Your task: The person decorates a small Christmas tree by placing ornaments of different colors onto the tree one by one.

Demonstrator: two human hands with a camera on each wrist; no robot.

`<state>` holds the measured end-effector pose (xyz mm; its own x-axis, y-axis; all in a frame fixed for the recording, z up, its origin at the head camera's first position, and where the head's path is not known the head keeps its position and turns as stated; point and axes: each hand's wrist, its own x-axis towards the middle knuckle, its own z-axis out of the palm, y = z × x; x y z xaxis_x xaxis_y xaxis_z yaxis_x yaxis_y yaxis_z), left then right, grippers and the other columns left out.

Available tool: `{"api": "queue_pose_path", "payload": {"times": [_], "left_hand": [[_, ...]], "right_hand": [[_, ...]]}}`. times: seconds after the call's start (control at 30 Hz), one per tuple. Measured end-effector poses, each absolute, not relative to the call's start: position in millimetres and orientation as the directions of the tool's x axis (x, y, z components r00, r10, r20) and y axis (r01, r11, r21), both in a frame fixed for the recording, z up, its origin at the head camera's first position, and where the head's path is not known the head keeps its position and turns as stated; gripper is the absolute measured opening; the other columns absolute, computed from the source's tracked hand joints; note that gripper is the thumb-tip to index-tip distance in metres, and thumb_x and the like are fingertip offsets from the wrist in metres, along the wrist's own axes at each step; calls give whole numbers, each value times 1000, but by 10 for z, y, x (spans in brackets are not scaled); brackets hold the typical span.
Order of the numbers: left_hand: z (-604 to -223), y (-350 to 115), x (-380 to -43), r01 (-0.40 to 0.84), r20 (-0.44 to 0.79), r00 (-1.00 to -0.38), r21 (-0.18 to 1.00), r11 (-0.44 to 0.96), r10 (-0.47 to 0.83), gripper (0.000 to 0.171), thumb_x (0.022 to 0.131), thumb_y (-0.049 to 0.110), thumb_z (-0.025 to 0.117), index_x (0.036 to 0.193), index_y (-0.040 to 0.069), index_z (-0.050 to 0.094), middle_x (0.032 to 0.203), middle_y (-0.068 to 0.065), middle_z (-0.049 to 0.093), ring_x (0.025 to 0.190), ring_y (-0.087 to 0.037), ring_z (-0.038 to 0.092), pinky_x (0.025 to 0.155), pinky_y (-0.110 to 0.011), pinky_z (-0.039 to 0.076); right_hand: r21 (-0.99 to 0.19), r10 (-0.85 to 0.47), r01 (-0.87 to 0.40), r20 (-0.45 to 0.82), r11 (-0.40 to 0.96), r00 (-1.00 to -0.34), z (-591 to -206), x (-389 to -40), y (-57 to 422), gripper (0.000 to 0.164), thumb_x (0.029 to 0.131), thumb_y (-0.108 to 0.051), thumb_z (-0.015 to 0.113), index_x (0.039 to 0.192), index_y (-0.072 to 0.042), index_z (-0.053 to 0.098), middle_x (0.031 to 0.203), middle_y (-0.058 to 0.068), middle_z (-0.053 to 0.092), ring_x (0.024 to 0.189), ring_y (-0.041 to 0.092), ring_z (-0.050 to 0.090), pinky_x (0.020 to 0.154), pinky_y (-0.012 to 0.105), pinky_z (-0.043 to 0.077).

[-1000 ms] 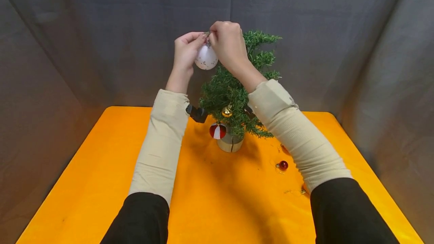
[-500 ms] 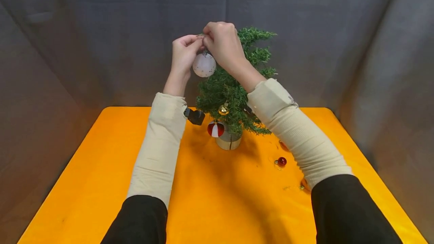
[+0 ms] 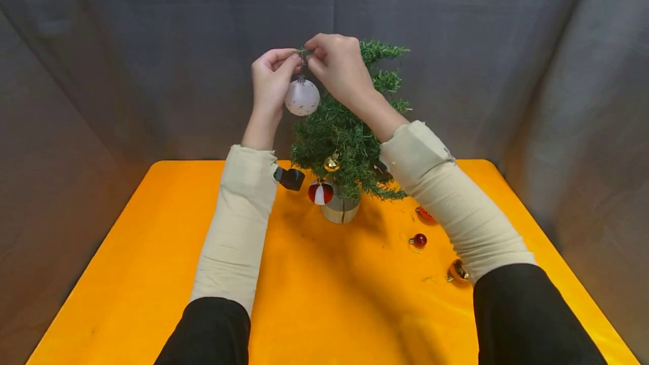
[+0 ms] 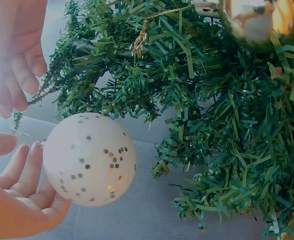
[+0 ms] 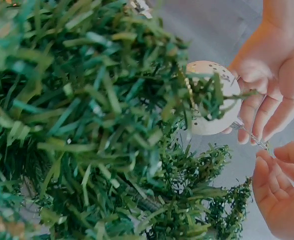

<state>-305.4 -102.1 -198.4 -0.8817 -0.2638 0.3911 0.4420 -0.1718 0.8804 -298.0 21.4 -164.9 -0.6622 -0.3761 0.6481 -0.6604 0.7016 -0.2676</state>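
Note:
A white Christmas bauble with gold and dark specks hangs on a short thread at the upper left of the green Christmas tree. My left hand is on the left, its thumb and forefinger pinching at a thin branch tip above the bauble. From the other side my right hand pinches the same tip. In the right wrist view the bauble's thread runs up to the fingertips. Exactly where the thread meets the branch is hidden by fingers.
A gold bauble and a red-and-white bauble hang low on the tree, above its base. Right of it on the orange table lie a dark red bauble, an orange-red one and an orange-gold one.
The white bauble has dropped from close under my fingers to hang lower on its thread. My hands have drawn slightly apart, baring the branch tip between them.

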Motion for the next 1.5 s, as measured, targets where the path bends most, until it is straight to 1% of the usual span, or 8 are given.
{"api": "queue_pose_path", "payload": {"times": [0.07,0.27,0.4,0.63,0.87,1.07,1.23,1.5], "left_hand": [[-1991,-1029,-3031,452,402,-873,880,-147,-275,10,84,-3,56,90,-10,61,74,-5,59,67,-13,56,72,-24,47],[-2022,-1041,-2959,484,456,-833,875,-14,-314,14,84,1,58,94,-9,61,81,-7,59,75,-12,54,74,-21,44],[-2041,-1043,-2907,498,493,-807,864,76,-324,18,85,4,58,99,-7,61,91,-11,60,81,-14,53,74,-20,41],[-2046,-1042,-2779,509,549,-776,836,206,-309,23,85,9,58,104,-4,60,100,-14,60,90,-19,55,79,-20,42],[-2098,-1032,-2680,567,628,-707,778,271,-325,22,85,8,59,103,-5,61,100,-14,60,90,-18,55,77,-21,44],[-2115,-1014,-2583,580,661,-681,749,319,-314,22,85,10,58,102,-3,62,101,-12,60,94,-16,54,81,-22,40],[-2144,-981,-2503,632,733,-610,679,374,-301,21,85,9,58,101,-4,62,99,-11,60,93,-16,53,81,-24,39],[-2184,-902,-2397,671,775,-563,632,388,-288,19,84,7,58,99,-4,63,97,-12,59,93,-17,52,82,-26,37]], "right_hand": [[-295,-372,-678,657,674,-656,-1657,-2960,243,21,88,-9,54,104,-1,65,88,11,65,74,18,59,71,25,47],[-407,-347,-708,662,577,-664,-1684,-2905,350,19,87,-7,56,102,-1,66,83,9,66,59,15,59,58,19,47],[-420,-346,-725,675,545,-651,-1690,-2861,414,18,87,-7,56,100,-1,67,83,9,66,59,15,59,55,17,46],[-405,-338,-761,718,507,-608,-1731,-2794,510,16,85,-3,57,96,1,67,77,10,66,57,14,58,54,17,45],[-386,-353,-789,738,477,-575,-1804,-2755,581,15,84,-2,57,95,3,67,76,11,66,56,14,58,55,19,46],[-411,-354,-796,735,445,-578,-1815,-2707,637,15,85,-3,58,95,4,66,77,11,66,57,16,59,57,20,47],[-415,-341,-818,761,397,-552,-1844,-2701,699,14,84,0,58,94,5,67,76,12,66,55,18,58,55,19,47],[-412,-295,-856,815,311,-499,-1915,-2666,845,13,81,3,60,92,9,66,75,15,66,54,4,57,52,19,47]]}}
